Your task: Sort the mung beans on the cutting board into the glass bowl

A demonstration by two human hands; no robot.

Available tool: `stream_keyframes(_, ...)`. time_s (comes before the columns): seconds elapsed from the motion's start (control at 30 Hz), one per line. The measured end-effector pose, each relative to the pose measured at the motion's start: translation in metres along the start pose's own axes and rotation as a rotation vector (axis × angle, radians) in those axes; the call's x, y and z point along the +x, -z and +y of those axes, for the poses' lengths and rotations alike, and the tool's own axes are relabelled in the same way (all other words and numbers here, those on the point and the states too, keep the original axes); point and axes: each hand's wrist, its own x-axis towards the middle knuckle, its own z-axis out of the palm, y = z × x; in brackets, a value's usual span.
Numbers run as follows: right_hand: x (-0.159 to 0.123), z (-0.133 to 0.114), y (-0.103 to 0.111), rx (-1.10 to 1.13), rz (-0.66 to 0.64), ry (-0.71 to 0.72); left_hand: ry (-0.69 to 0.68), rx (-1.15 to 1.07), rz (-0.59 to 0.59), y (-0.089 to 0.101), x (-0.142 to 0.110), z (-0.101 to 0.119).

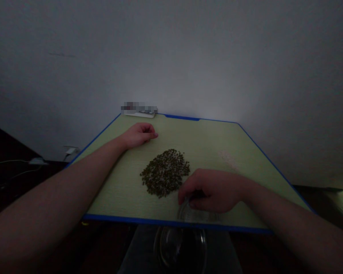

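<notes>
A loose pile of small dark green beans mixed with pale grains [165,173] lies spread on the tabletop between my hands. My left hand [140,135] rests on the table beyond the pile, to its left, with the fingers loosely curled in and nothing visible in them. Beside the pile's near right edge, my right hand [210,190] has its fingertips bent together, over the rim of a clear glass dish [197,216] at the front edge. Whatever is between those fingertips is hidden. Fainter pale grains [228,158] lie scattered farther right.
The light table has a blue edge [131,219] and stands against a grey wall [202,57]. A flat white object [140,113], partly blurred out, lies at the far left corner. Below the front edge, a round glass vessel [183,247] is over my lap. Cables [38,161] run at left.
</notes>
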Motion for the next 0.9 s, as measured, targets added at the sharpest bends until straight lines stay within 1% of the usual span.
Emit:
stream_keyframes(0.17, -0.001, -0.004, -0.002, -0.02, -0.041, 0.011, 0.002, -0.003, -0.002, 0.0, 0.0, 0.0)
stream_keyframes(0.27, -0.005, -0.002, 0.003, -0.013, -0.036, -0.015, -0.003, -0.011, -0.005, 0.0, 0.001, -0.001)
stream_keyframes(0.37, -0.012, 0.004, 0.014, -0.031, 0.043, -0.089, -0.012, -0.012, -0.002, 0.0, 0.002, -0.003)
stream_keyframes(0.43, -0.017, 0.009, 0.021, -0.07, 0.08, -0.167, -0.017, -0.007, -0.003, 0.0, 0.002, -0.004)
stream_keyframes(0.53, -0.021, 0.012, 0.025, -0.139, 0.04, -0.274, -0.026, -0.005, -0.006, 0.001, 0.001, -0.004)
stream_keyframes(0.6, -0.021, 0.012, 0.025, -0.161, 0.004, -0.31, -0.027, -0.003, -0.006, 0.001, 0.0, -0.003)
stream_keyframes(0.73, -0.019, 0.009, 0.023, -0.158, -0.017, -0.309, -0.011, -0.006, -0.001, 0.0, -0.001, 0.0)
stream_keyframes(0.8, -0.017, 0.005, 0.021, -0.158, -0.001, -0.307, -0.006, -0.008, 0.003, 0.0, -0.001, 0.002)
stream_keyframes(0.9, -0.013, -0.004, 0.015, -0.156, 0.071, -0.309, 0.001, -0.005, 0.012, 0.0, -0.002, 0.004)
